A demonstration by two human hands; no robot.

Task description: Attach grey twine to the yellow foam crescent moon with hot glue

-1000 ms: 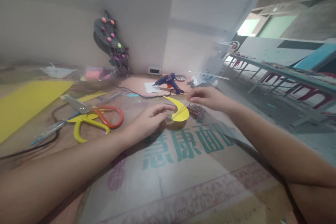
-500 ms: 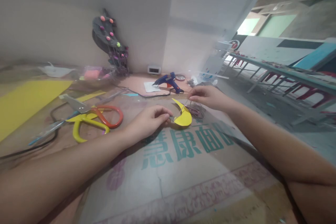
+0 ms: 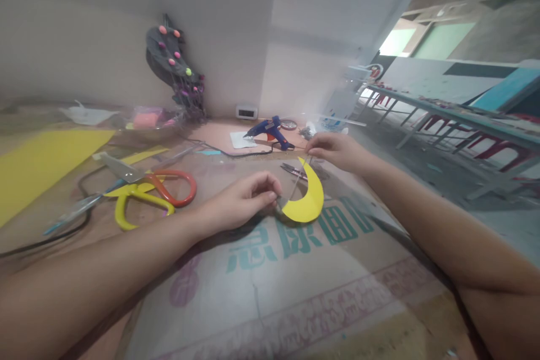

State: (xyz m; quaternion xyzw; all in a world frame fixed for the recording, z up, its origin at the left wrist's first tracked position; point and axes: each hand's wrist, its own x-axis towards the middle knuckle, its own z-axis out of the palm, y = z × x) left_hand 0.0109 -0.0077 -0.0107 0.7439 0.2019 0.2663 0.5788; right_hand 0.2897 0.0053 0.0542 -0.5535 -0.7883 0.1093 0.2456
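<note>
A yellow crescent-shaped cutout (image 3: 313,202) hangs between my hands, tilted, above the printed sheet. My left hand (image 3: 253,197) is closed, pinching the crescent's lower left tip, where something greyish is wrapped. A thin grey strand of yarn (image 3: 297,183) runs from that tip up to my right hand (image 3: 331,151). Thumb and fingers of my right hand pinch the strand beside the crescent's upper tip. Partly behind the crescent lies a small pair of metal snips (image 3: 291,169); its far part is hidden.
Large scissors (image 3: 143,185) with red and yellow handles lie at left, beside a yellow sheet (image 3: 42,163). A blue glue gun (image 3: 272,130) rests at the back near a small digital display (image 3: 247,112). A grey crescent with pom-poms (image 3: 164,56) leans on the wall.
The yellow crescent has swung down and right, turning more of its face to view. My left hand has kept its tip pinched; my right hand has shifted slightly up with the strand.
</note>
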